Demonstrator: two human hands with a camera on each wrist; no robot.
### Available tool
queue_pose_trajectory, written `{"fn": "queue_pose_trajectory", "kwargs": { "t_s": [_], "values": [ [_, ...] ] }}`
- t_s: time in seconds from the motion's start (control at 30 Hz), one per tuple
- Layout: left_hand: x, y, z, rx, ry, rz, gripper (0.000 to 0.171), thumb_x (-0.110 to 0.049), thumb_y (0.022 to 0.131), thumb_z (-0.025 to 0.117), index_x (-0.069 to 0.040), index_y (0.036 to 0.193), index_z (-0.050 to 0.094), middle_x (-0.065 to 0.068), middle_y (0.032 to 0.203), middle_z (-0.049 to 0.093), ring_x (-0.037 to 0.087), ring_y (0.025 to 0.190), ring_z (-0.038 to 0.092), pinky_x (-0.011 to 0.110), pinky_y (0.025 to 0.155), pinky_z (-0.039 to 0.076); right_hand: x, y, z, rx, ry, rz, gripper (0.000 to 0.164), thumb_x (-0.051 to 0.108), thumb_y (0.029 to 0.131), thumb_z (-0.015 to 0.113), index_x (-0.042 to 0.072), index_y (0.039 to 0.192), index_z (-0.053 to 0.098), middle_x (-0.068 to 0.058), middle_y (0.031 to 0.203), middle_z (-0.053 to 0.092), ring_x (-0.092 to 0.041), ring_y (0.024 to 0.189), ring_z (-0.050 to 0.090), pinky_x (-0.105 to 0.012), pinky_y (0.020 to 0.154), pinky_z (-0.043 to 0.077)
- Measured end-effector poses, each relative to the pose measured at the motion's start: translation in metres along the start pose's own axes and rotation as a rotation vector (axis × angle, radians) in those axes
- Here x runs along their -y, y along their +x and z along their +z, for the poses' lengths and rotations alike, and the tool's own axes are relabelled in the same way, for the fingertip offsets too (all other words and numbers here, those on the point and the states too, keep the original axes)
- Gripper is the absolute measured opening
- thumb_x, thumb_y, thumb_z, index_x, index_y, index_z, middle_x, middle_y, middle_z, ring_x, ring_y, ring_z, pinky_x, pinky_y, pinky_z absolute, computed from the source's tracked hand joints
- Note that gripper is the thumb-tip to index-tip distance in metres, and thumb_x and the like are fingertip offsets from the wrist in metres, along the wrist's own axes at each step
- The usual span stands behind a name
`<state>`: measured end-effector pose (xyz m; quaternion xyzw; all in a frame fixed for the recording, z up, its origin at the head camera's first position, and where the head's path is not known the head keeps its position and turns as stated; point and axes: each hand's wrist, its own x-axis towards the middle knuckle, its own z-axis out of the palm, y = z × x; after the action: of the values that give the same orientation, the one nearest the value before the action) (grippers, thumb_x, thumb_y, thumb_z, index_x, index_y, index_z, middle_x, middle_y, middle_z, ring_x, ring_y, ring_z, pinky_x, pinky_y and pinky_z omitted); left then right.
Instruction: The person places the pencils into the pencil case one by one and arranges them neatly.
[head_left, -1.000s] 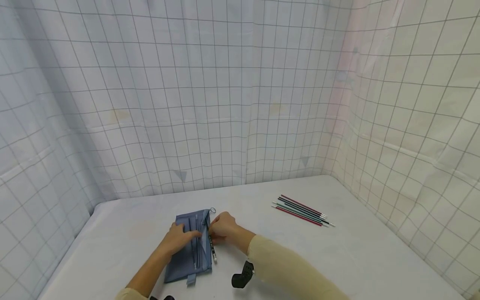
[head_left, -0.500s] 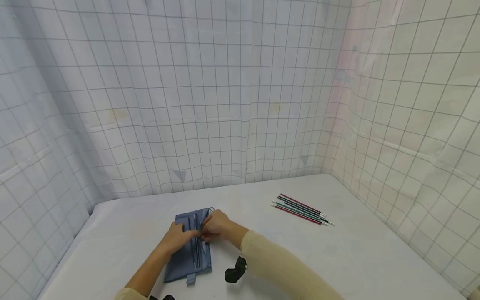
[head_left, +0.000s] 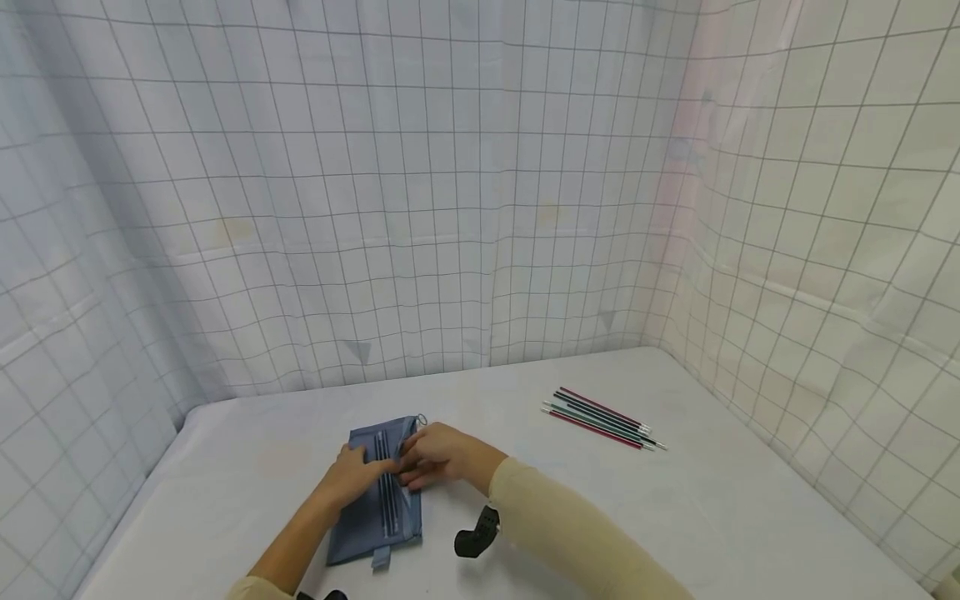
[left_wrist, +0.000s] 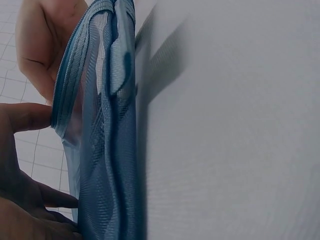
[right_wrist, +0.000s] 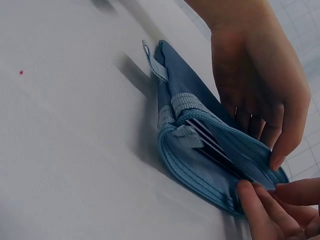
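Observation:
A blue zip pencil pouch with a see-through mesh front lies on the table in the head view. Several dark pencils show through the mesh, and their shafts also appear through the unzipped mouth in the right wrist view. My left hand holds the pouch, thumb at the edge of the zipper and the other fingers against its side. Extended fingers of my right hand reach into the mouth, with their tips at the inner side of the zipper edge.
Several dark, red and green pencils lie side by side at the right of the white table. White grid-patterned cloth hangs behind and at both sides. A black wrist camera sits under the right sleeve.
A second ago a patterned pencil stuck out beside the pouch under my right hand. It has gone into the pouch, and my right fingers have moved left to the mouth. My left hand stays put.

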<state>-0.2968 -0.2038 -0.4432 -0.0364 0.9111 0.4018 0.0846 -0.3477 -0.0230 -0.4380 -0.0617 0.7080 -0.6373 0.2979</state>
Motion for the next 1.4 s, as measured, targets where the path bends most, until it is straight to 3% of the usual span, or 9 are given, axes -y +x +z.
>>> {"fn": "queue_pose_trajectory", "kwargs": {
  "t_s": [0.37, 0.77, 1.0, 1.4],
  "values": [
    [-0.002, -0.003, 0.001, -0.012, 0.009, -0.006, 0.099, -0.045, 0.09, 0.067, 0.024, 0.148, 0.026, 0.049, 0.154, 0.01, 0.067, 0.14, 0.018, 0.075, 0.111, 0.023, 0.008, -0.007, -0.02, 0.043, -0.084, -0.027, 0.027, -0.004, 0.097, 0.064, -0.002, 0.123, 0.073, -0.011, 0.103, 0.073, -0.027, 0.086, 0.075, -0.036, 0.067, 0.062],
    [-0.002, 0.0, 0.003, -0.011, 0.014, -0.019, 0.097, -0.045, 0.091, 0.067, 0.024, 0.147, 0.027, 0.049, 0.155, 0.01, 0.067, 0.141, 0.018, 0.075, 0.111, 0.024, 0.022, -0.02, -0.038, 0.008, -0.157, -0.055, 0.033, 0.002, 0.092, 0.076, -0.002, 0.124, 0.072, -0.01, 0.105, 0.073, -0.03, 0.088, 0.076, -0.038, 0.067, 0.063],
    [-0.002, 0.0, 0.001, -0.013, 0.012, -0.032, 0.096, -0.043, 0.091, 0.066, 0.024, 0.147, 0.026, 0.049, 0.154, 0.01, 0.066, 0.141, 0.019, 0.073, 0.112, 0.023, 0.031, -0.026, -0.05, 0.005, -0.159, -0.072, 0.038, 0.001, 0.091, 0.076, -0.005, 0.128, 0.069, -0.01, 0.11, 0.072, -0.032, 0.092, 0.075, -0.042, 0.072, 0.063],
    [-0.002, 0.001, 0.003, -0.027, 0.023, -0.031, 0.097, -0.043, 0.09, 0.068, 0.024, 0.148, 0.027, 0.049, 0.155, 0.01, 0.065, 0.142, 0.017, 0.073, 0.113, 0.022, 0.038, -0.035, -0.08, -0.01, -0.276, -0.117, 0.039, 0.009, 0.092, 0.079, -0.002, 0.128, 0.07, -0.009, 0.107, 0.075, -0.028, 0.097, 0.073, -0.041, 0.081, 0.062]
  ]
}}
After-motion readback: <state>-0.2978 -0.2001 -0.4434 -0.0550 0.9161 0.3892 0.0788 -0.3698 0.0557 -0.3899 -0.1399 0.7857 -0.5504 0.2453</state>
